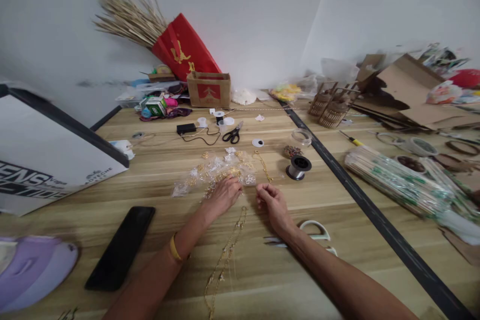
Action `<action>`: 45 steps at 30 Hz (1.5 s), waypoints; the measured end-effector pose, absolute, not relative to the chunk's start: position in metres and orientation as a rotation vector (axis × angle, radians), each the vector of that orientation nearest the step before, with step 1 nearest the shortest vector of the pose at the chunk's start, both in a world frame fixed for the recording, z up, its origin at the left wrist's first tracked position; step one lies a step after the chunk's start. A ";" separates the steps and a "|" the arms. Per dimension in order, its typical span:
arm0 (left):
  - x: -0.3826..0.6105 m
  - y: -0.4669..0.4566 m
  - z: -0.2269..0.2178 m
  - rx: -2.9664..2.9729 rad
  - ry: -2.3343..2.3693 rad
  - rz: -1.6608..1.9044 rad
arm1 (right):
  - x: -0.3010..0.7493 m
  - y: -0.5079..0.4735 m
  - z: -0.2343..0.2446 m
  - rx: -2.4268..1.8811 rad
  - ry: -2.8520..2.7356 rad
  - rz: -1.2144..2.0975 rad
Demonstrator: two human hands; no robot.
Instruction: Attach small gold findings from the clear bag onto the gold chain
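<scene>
My left hand (224, 195) is at the near edge of a heap of small clear bags (214, 166) with gold and silver beads and charms. Its fingers are bent together; what they hold, if anything, is too small to make out. To the right, my right hand (273, 202) is closed in a pinch, with nothing recognisable between the fingertips. A gold chain necklace with small charms (224, 250) lies below and between both hands. A shorter gold chain (264, 166) rests beyond my right hand. White-handled scissors (315, 230) lie partly under my right forearm.
A spool of wire (299, 166) stands right of the hands, near a dish of coloured beads (292, 151). Black scissors (233, 133) lie farther back. A black phone (120, 247) is at left, beside a white box (56, 160). Wrapped sticks (397, 180) lie right of a dark strip.
</scene>
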State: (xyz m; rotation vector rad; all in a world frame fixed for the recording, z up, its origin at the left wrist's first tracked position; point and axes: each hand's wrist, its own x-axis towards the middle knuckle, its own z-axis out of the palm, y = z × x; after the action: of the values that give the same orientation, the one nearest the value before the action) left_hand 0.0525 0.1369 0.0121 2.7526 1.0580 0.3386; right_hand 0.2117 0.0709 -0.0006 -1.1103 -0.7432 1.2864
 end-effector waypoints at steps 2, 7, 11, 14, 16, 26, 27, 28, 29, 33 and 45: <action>0.053 0.137 0.011 2.771 1.064 0.318 | 0.212 0.071 0.000 -1.113 -0.747 1.284; 0.051 0.136 0.012 2.778 1.075 0.304 | 0.211 0.071 -0.001 -1.119 -0.757 1.284; 0.052 0.136 0.015 2.774 1.111 0.267 | 0.212 0.071 -0.001 -1.115 -0.761 1.286; 0.055 0.136 0.018 2.754 1.129 0.287 | 0.212 0.071 -0.002 -1.107 -0.778 1.283; 0.058 0.136 0.019 2.738 1.140 0.288 | 0.212 0.071 -0.002 -1.104 -0.780 1.286; 0.062 0.137 0.018 2.754 1.138 0.241 | 0.211 0.071 -0.004 -1.117 -0.776 1.302; 0.062 0.137 0.017 2.760 1.132 0.250 | 0.211 0.071 -0.003 -1.115 -0.780 1.302; 0.063 0.137 0.016 2.765 1.125 0.260 | 0.211 0.071 -0.003 -1.112 -0.783 1.301; 0.063 0.137 0.016 2.768 1.122 0.264 | 0.211 0.071 -0.004 -1.111 -0.785 1.299; 0.064 0.136 0.016 2.784 1.136 0.242 | 0.211 0.071 -0.005 -1.110 -0.790 1.290; 0.044 0.120 0.029 2.280 1.187 0.790 | 0.209 0.069 -0.002 -1.137 -0.922 1.235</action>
State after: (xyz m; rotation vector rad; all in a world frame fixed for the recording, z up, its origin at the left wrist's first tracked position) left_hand 0.0436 0.1199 0.0285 2.2797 1.1868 0.7898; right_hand 0.2093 0.0687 -0.0016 -1.1373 -0.9215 1.2353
